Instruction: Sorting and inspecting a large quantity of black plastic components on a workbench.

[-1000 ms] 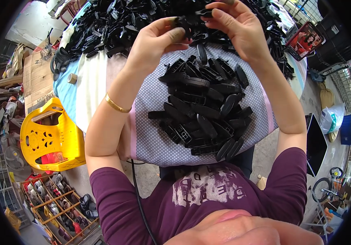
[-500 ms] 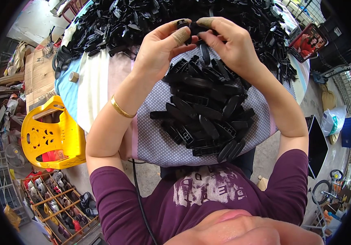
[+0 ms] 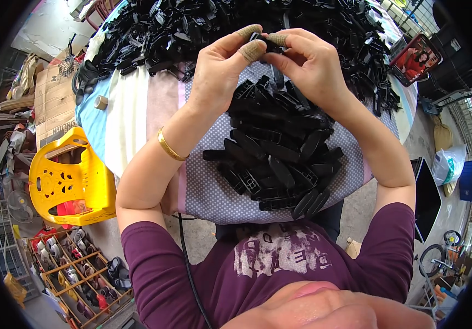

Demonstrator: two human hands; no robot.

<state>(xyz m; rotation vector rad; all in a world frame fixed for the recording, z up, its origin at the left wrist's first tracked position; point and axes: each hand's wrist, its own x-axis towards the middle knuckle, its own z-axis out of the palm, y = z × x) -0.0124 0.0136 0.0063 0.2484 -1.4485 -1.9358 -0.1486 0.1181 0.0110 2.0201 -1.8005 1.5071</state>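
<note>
My left hand (image 3: 219,71) and my right hand (image 3: 317,68) meet above the table's far half, fingertips pinched together around a small black plastic piece (image 3: 274,47). Its exact kind is mostly hidden by the fingers. Beige tape wraps the thumb and a finger of my left hand, and a fingertip of my right. Just below them, a heap of long, oval black plastic pieces (image 3: 277,148) lies on the dotted cloth, some showing open frames on one side. Beyond my hands spreads a much larger pile of loose black parts (image 3: 164,38).
A cloth-covered table (image 3: 214,192) is in front of me. A tape roll (image 3: 100,102) sits on its left side. Left stands a yellow plastic chair (image 3: 71,175), with a shoe rack (image 3: 82,277) below. A phone (image 3: 416,60) with a lit screen is at the right edge.
My left hand has turned slightly and its fingertips have drawn closer to the right's. My right hand's fingers have shifted a little around the black piece. The heap looks the same.
</note>
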